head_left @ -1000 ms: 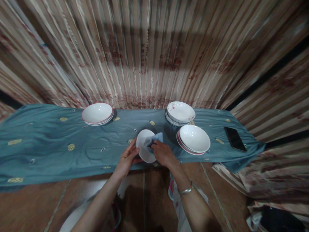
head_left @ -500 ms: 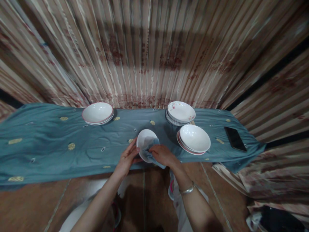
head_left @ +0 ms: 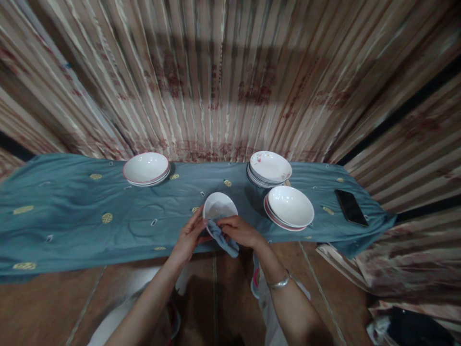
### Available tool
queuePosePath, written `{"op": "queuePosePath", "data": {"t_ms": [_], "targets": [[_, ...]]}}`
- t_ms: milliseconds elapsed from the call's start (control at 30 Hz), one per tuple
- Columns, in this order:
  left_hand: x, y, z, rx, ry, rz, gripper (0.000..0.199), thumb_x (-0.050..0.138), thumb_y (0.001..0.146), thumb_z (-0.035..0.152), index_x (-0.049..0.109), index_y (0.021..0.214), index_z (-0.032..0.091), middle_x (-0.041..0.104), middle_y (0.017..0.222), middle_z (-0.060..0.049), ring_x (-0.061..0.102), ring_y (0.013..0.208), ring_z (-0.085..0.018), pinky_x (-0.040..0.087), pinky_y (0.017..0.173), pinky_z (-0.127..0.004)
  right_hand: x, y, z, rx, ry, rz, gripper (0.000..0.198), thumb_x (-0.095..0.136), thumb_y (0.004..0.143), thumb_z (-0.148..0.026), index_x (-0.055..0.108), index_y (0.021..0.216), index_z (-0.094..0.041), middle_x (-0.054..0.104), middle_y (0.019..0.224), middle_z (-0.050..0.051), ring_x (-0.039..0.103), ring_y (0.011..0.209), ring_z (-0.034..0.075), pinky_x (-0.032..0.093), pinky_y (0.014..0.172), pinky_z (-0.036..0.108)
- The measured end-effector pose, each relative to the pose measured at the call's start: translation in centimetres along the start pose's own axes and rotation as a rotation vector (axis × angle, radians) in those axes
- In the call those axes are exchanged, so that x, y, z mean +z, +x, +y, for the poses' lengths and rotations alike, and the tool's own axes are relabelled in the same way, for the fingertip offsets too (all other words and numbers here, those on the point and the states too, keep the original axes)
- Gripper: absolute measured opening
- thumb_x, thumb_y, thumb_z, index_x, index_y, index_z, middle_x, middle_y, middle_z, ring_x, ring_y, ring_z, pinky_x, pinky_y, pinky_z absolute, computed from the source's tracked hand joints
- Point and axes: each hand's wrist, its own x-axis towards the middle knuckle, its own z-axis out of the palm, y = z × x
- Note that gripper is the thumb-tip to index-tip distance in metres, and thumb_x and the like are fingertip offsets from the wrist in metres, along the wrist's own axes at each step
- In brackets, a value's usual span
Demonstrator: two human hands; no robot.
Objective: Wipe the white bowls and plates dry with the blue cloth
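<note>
A small white bowl (head_left: pixel 220 204) is tilted toward me near the table's front edge. My left hand (head_left: pixel 190 234) grips its left side, thumb at the rim and fingers behind. In my right hand (head_left: pixel 238 230) is a blue-grey cloth (head_left: pixel 225 240), pinched and pressed at the bowl's near rim, with its loose end hanging down in front. Part of the bowl's lower side is hidden by the cloth and fingers.
A stack of red-rimmed bowls (head_left: pixel 146 168) stands at the back left. To the right are a stack of flowered plates (head_left: pixel 270 166) and a stack of white bowls (head_left: pixel 291 206). A black phone (head_left: pixel 351 206) lies farther right on the blue-green tablecloth (head_left: pixel 79 206).
My right hand has moved the cloth from inside the bowl on the right to its near left rim. My left hand keeps its hold on the bowl.
</note>
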Motion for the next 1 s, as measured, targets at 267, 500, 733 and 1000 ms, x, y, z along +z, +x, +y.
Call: {"op": "queuePosePath", "data": {"t_ms": [267,500,733,1000], "targets": [[-0.1,0.0,0.1,-0.011,-0.011,0.019,0.078,0.076,0.068,0.044,0.048,0.139,0.026,0.065,0.12,-0.011,0.062,0.102,-0.028,0.057,0.071,-0.034,1.3,0.7,-0.4,-0.028,0.458,0.059,0.027,0.044,0.078,-0.011,0.069,0.087,-0.017,0.062,0.073,-0.002,0.057,0.067,0.01,0.048,0.068,0.021],[0.1,-0.3,0.4,-0.031,-0.082,0.053,0.075,0.077,0.066,0.041,0.052,0.136,0.026,0.063,0.126,-0.01,0.061,0.11,-0.029,0.057,0.075,-0.035,2.3,2.3,-0.1,-0.153,0.262,0.168,0.03,0.044,0.082,-0.016,0.067,0.103,-0.018,0.064,0.096,0.002,0.059,0.089,0.014,0.046,0.085,0.025],[-0.2,-0.3,0.2,-0.014,-0.089,0.075,0.066,0.075,0.068,0.041,0.057,0.13,0.027,0.058,0.134,-0.009,0.056,0.119,-0.031,0.058,0.078,-0.037,3.2,3.3,-0.5,-0.204,-0.075,0.276,0.044,0.041,0.086,-0.016,0.053,0.128,-0.02,0.052,0.136,0.007,0.051,0.123,0.016,0.036,0.107,0.03],[-0.6,-0.2,-0.1,0.02,-0.075,0.075,0.055,0.073,0.071,0.039,0.063,0.124,0.026,0.046,0.146,-0.007,0.045,0.13,-0.032,0.057,0.081,-0.035,3.6,3.6,0.0,-0.188,-0.363,0.353,0.051,0.035,0.089,-0.015,0.042,0.139,-0.013,0.034,0.151,0.013,0.028,0.141,0.018,0.026,0.116,0.036]]}}
